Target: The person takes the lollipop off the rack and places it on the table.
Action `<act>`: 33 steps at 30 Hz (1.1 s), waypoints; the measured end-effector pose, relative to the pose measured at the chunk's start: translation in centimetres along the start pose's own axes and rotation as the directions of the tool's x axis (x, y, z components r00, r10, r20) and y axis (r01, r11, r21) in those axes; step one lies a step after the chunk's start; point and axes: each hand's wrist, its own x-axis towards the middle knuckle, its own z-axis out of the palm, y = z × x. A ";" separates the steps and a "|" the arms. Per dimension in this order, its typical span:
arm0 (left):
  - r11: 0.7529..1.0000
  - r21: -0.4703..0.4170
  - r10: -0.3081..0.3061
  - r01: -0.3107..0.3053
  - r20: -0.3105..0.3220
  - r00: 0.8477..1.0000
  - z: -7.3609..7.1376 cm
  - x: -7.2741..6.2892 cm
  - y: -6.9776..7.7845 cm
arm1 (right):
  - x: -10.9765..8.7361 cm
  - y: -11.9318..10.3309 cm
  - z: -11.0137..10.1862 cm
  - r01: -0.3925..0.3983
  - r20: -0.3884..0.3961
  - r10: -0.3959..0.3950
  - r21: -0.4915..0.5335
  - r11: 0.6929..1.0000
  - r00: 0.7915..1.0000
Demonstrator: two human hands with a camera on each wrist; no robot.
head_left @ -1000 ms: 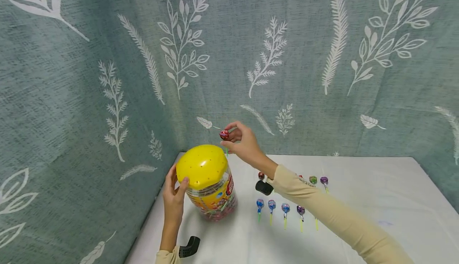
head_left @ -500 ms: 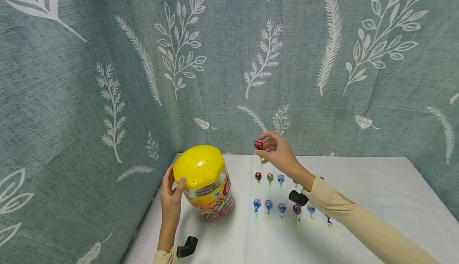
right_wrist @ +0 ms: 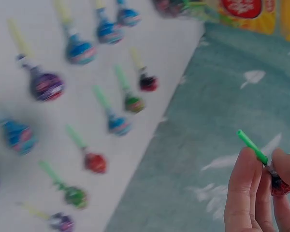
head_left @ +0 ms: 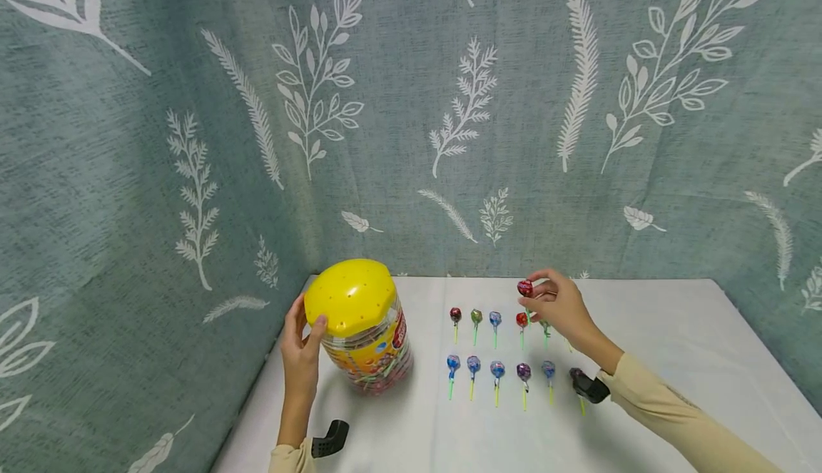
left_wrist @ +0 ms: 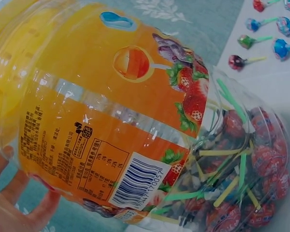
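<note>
A clear plastic jar (head_left: 372, 366) with a yellow lid (head_left: 350, 297) and a fruit-printed label stands tilted at the left of the table. My left hand (head_left: 300, 362) grips it near the lid, thumb in front and fingers round the far side. Lollipops (left_wrist: 227, 217) fill its lower part in the left wrist view. My right hand (head_left: 566, 312) pinches a red-wrapped lollipop (head_left: 525, 288) by its green stick, just below the candy, held over the back row. In the right wrist view the stick (right_wrist: 252, 145) points away from the fingers.
Two rows of lollipops lie on the white table (head_left: 668, 359): a back row with a red one (head_left: 521, 319) and a green one (head_left: 476, 315), and a front row, mostly blue (head_left: 453, 362). A patterned green curtain (head_left: 398, 138) hangs behind and at the left.
My right hand has carried the red lollipop rightward and down, from beside the jar's lid to over the right part of the back row. My left hand keeps its grip on the jar.
</note>
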 end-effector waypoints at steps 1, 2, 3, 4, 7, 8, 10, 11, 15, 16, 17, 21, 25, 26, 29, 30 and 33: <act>1.000 -0.001 0.005 -0.005 -0.002 1.000 0.0 0.0 0.0 | -0.1 0.4 -0.3 -0.013 -0.008 0.013 -0.006 1.000 1.000; 1.000 -0.001 0.006 -0.006 -0.001 1.000 -0.1 0.0 0.1 | -0.3 0.9 -0.6 -0.022 -0.018 0.022 -0.018 1.000 1.000; 1.000 -0.004 0.008 -0.008 0.001 1.000 -0.1 0.0 0.1 | -0.5 1.3 -1.0 -0.030 -0.030 0.029 -0.030 0.999 0.999; 1.000 -0.007 0.008 -0.008 0.004 1.000 0.0 0.0 0.1 | -0.7 1.7 -1.4 -0.038 -0.040 0.037 -0.041 0.998 0.999; 1.000 0.002 0.003 -0.003 0.008 1.000 0.0 0.0 0.1 | -1.3 3.1 -2.4 -0.058 -0.061 0.054 -0.072 0.996 0.997; 1.000 0.004 -0.001 0.001 0.007 1.000 0.0 0.0 0.1 | -1.5 3.6 -2.7 -0.064 -0.066 0.059 -0.080 0.995 0.996; 1.000 0.009 -0.003 0.003 0.005 1.000 0.0 -0.1 0.1 | -1.9 4.4 -3.1 -0.078 -0.076 0.071 -0.086 0.993 0.995; 1.000 0.011 -0.005 0.004 0.004 1.000 0.0 -0.1 0.1 | -2.1 4.7 -3.3 -0.087 -0.083 0.079 -0.091 0.992 0.993; 1.000 0.008 -0.010 0.010 0.000 1.000 0.0 -0.1 0.0 | -2.6 5.9 -3.9 -0.129 -0.116 0.115 -0.119 0.984 0.987; 1.000 0.007 -0.012 0.012 -0.001 1.000 0.0 -0.1 -0.1 | -2.6 6.3 -4.0 -0.138 -0.121 0.123 -0.127 0.982 0.985; 1.000 0.006 -0.014 0.014 -0.003 1.000 0.0 0.0 -0.1 | -2.7 6.6 -4.1 -0.147 -0.126 0.131 -0.132 0.980 0.983; 1.000 0.009 -0.014 0.014 -0.005 1.000 -0.1 -0.2 -0.2 | -2.9 8.1 -4.7 -0.183 -0.142 0.163 -0.148 0.972 0.976; 1.000 0.004 -0.002 0.002 -0.002 1.000 -0.1 -0.2 -0.1 | -3.1 9.3 -5.0 -0.226 -0.175 0.196 -0.174 0.958 0.965; 1.000 0.001 0.003 -0.003 0.000 1.000 -0.1 -0.2 0.0 | -3.2 9.5 -5.1 -0.233 -0.181 0.200 -0.181 0.956 0.963; 1.000 0.002 0.009 -0.009 0.008 1.000 0.0 0.0 0.1 | -3.3 10.2 -5.3 -0.252 -0.195 0.216 -0.188 0.949 0.957; 1.000 0.006 0.004 -0.004 0.011 1.000 0.0 0.0 0.1 | -3.3 10.5 -5.4 -0.257 -0.196 0.221 -0.186 0.948 0.955; 0.999 0.021 -0.025 0.025 0.014 1.000 -0.2 -0.1 0.0 | -3.3 11.4 -5.5 -0.267 -0.180 0.234 -0.184 0.946 0.955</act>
